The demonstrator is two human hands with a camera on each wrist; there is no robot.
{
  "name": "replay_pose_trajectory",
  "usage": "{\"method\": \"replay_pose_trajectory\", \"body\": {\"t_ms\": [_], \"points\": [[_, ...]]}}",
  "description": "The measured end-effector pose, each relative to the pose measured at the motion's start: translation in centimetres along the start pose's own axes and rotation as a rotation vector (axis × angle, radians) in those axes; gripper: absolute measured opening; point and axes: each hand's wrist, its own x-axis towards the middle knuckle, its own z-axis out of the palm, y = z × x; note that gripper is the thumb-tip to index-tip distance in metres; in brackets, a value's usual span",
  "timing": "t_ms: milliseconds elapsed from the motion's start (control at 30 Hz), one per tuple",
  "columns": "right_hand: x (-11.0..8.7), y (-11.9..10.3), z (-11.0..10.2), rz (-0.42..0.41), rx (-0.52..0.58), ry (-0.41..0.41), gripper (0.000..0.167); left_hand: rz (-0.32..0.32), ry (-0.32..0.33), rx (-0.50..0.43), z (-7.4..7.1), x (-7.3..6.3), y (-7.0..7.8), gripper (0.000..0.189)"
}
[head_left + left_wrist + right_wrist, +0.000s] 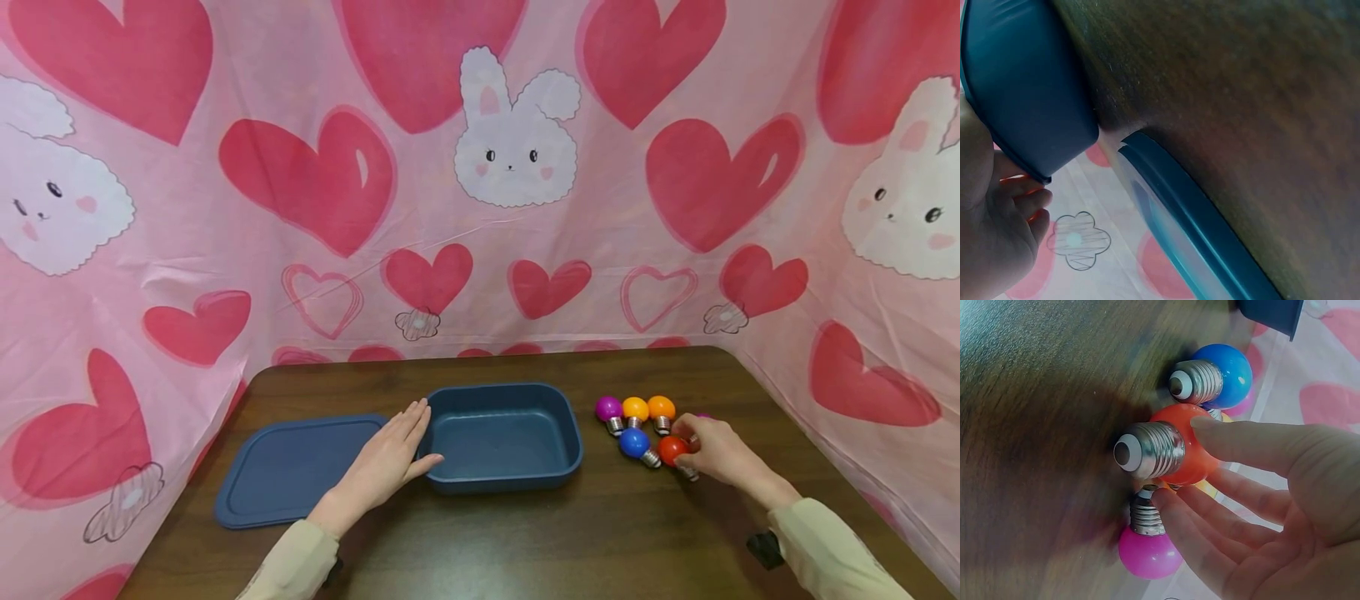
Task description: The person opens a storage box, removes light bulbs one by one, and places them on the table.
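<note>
My left hand (386, 454) lies with its fingers straight along the left rim of a dark blue, open-topped rectangular box (504, 482). In the left wrist view, the fingers (1032, 203) show beside the box's rim. On the right, my right hand (723, 450) pinches a red light bulb (672, 451), its thumb on the coloured globe and its fingers curled about the other side. The red bulb's metal screw base (1157, 450) points away from the palm. Close by lie a blue bulb (1225, 375) and a magenta bulb (1150, 553), the latter just under the fingertips.
A purple bulb (608, 408) and two orange bulbs, one (635, 409) beside the other (662, 407), lie behind the blue one. A flat blue lid (300, 471) rests left of the box on the brown wooden table (517, 550). Pink heart-patterned cloth (510, 233) hangs around the table.
</note>
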Motion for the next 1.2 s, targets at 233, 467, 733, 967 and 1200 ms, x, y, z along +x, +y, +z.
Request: {"method": "replay_pose_trajectory", "body": {"t_ms": [233, 467, 733, 967, 1200], "points": [[-0.1, -0.09, 0.0, -0.012, -0.006, 0.009, 0.035, -0.008, -0.002, -0.009, 0.04, -0.04, 0.01, 0.078], [-0.17, -0.23, 0.0, -0.008, -0.003, 0.0, 0.035, -0.015, -0.011, -0.016, 0.03, -0.08, 0.05, 0.079], [-0.15, -0.28, 0.2, -0.026, -0.015, 0.012, 0.031, -0.017, -0.014, -0.014, 0.13, -0.02, -0.06, 0.079], [0.22, -0.22, 0.55, -0.063, -0.051, 0.038, 0.029, -0.02, -0.019, -0.01, 0.18, 0.04, -0.15, 0.079], [0.44, -0.34, 0.42, -0.024, -0.023, -0.001, 0.03, -0.014, -0.015, -0.012, 0.19, 0.07, -0.13, 0.079]]}}
